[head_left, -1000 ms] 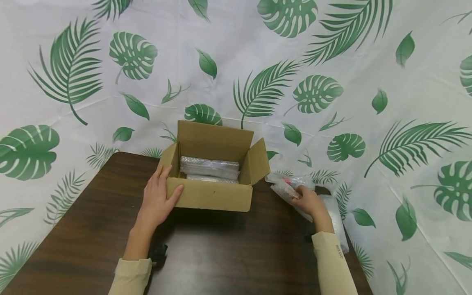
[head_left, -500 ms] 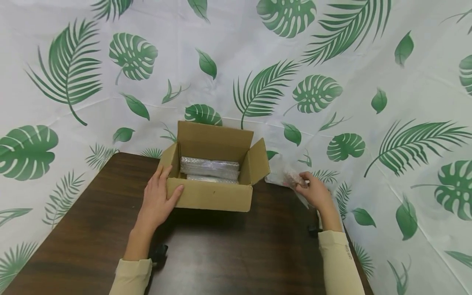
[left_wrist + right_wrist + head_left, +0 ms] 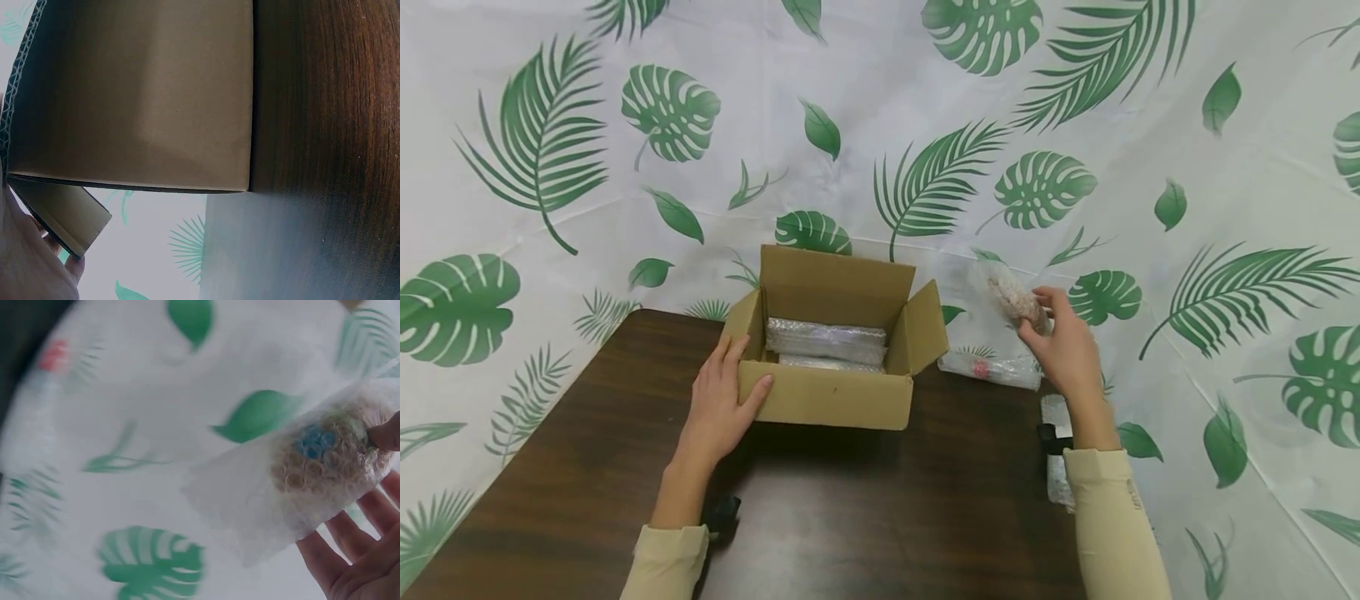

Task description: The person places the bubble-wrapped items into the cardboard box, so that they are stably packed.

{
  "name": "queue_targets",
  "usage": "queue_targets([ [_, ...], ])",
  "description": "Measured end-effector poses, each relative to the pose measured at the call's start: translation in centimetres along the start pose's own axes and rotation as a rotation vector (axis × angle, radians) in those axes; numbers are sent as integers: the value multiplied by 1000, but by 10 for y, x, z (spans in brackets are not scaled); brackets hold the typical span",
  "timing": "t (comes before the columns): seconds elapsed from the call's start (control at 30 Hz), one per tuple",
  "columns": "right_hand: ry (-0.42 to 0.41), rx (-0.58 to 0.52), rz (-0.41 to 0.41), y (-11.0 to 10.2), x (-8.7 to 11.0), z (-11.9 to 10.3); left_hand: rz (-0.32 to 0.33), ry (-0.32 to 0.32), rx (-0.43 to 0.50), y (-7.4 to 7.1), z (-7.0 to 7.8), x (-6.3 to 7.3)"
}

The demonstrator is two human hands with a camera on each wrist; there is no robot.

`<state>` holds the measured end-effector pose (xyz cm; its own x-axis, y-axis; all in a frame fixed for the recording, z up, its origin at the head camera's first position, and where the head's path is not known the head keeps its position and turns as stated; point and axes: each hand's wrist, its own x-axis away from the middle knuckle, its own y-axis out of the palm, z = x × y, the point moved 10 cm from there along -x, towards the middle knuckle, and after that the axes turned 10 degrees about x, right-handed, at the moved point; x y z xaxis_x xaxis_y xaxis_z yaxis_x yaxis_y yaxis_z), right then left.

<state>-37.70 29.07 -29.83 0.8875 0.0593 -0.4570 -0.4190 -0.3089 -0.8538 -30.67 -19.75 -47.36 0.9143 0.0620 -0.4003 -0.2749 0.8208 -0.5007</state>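
Translucent, tube-shaped bubble-wrap bundle (image 3: pixel 312 472), brownish and blue inside: I have it right of centre in the head frame, held up, apart from the box.
Bare right hand (image 3: pixel 1066 346): fingers closed to a pinch, thumb one side, fingertips the other.
Bundle weight: light, I'd guess; one-handed pinch.
Bundle feel: soft, squashy skin, maybe a firmer core. Film probably slippery.
Bundle contents: can't identify; I'd treat as fragile.
Where to hold: filled middle, thumb opposite fingers, gentle squeeze. Avoid the loose end, mid-frame in the right wrist view; looks floppy, would fold.
Bare left hand (image 3: pixel 722 404): straddles the near-left corner of the tan, flap-topped cardboard box (image 3: pixel 827 402), mid-frame; thumb on front, fingers along left side.
Box: stiff walls, likely easy to nudge; corner hold suits.
Clear bubble-wrapped packs (image 3: pixel 826 340): inside box.
Clear wrapped pack with red patch (image 3: pixel 996 370): on dark wood-grain table (image 3: pixel 865 508), right of box.
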Motion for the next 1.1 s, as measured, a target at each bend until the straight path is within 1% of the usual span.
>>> queue_targets([
  [0.1,-28,-15,21,-19,-9,-21,8,6,1,1,1,0],
  [0.27,-120,-16,68,-39,-24,-70,22,6,3,-5,-1,0],
  [0.4,-253,-20,112,-43,-29,-109,27,7,12,-7,-2,0],
  [0.5,-353,-25,95,-40,-29,-136,24,12,13,-6,-2,0],
  [0.6,-413,-31,45,-35,-30,-161,16,17,10,-4,0,0],
  [0.77,-474,-10,-57,-25,-34,-200,10,22,12,-1,2,2],
  [0.87,-515,-13,-121,-15,-41,-222,10,33,7,-2,3,1],
  [0.93,-535,-51,-193,-2,-47,-235,8,32,6,-3,4,0],
  [0.97,-536,-81,-245,7,-51,-241,8,31,5,-3,4,0],
  [1.03,-540,-139,-354,28,-57,-254,6,19,5,-5,4,1],
  [1.1,-537,-163,-466,53,-60,-267,9,9,2,-7,2,2],
])
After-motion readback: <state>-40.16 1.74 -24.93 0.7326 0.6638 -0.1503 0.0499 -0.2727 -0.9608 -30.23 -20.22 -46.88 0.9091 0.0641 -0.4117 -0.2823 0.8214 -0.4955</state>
